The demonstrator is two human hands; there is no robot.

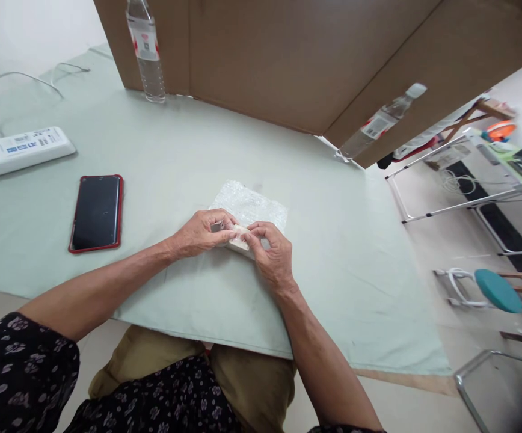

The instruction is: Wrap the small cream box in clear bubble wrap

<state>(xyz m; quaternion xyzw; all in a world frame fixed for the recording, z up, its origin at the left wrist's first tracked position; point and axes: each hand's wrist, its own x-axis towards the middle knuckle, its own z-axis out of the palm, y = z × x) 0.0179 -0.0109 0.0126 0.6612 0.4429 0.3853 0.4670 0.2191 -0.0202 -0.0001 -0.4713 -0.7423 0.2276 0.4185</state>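
Observation:
My left hand [201, 233] and my right hand [273, 252] meet over the middle of the table. Between them is a small, pale, block-like object [240, 242], partly covered by my fingers, so its exact kind is unclear. My left thumb and fingers pinch its left end, where a greyish edge shows. On the other end, my right thumb and bent fingers press close together. A sheet of clear bubble wrap [252, 203] lies flat just beyond my hands and partly behind the block.
A pale green cloth [346, 264] covers the table. Left of my hands lie a phone in a red case [97, 213] and a white device [26, 150]. Cardboard panels [261, 60] stand at the back, with water bottles [147, 54] against them. A teal stool [498, 290] is at the right.

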